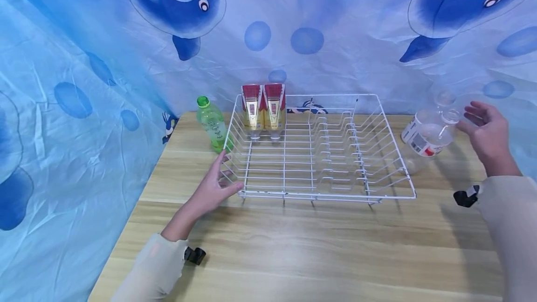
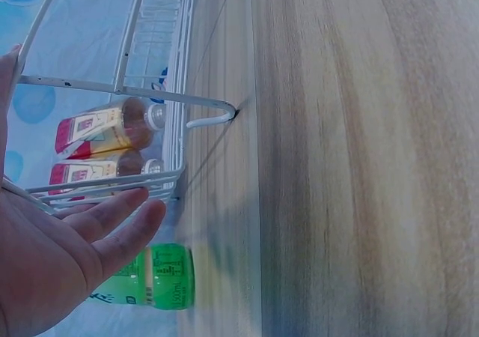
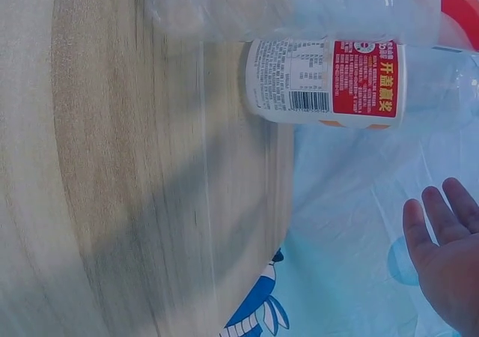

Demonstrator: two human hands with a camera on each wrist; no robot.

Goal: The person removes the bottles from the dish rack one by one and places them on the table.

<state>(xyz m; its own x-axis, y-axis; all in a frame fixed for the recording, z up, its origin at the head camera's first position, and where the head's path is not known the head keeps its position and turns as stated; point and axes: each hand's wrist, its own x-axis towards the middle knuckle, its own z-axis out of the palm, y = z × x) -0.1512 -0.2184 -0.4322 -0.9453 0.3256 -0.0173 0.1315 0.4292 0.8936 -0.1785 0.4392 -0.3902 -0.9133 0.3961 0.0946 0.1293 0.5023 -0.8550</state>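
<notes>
My left hand [image 1: 211,190] is at the near left corner of a white wire dish rack [image 1: 327,195]. Its thumb lies against the front rim and its fairly straight fingers spread along the left side. Two drink bottles with red and yellow labels [image 1: 253,106] [image 1: 274,106] stand caps down at the rack's back left. Behind my left fingers is a green plastic bottle [image 1: 213,127], also seen in the left wrist view. Right of the rack, my right hand [image 1: 488,132] is beside two clear bottles [image 1: 432,136] [image 3: 325,82], its fingers extended and apart from them in the right wrist view.
The rack stands on a wood-grain table [image 1: 293,246]. Blue sheets with dolphin prints [image 1: 180,3] hang behind the table and along its left side. Small black mounts [image 1: 195,255] are worn at both sleeve cuffs.
</notes>
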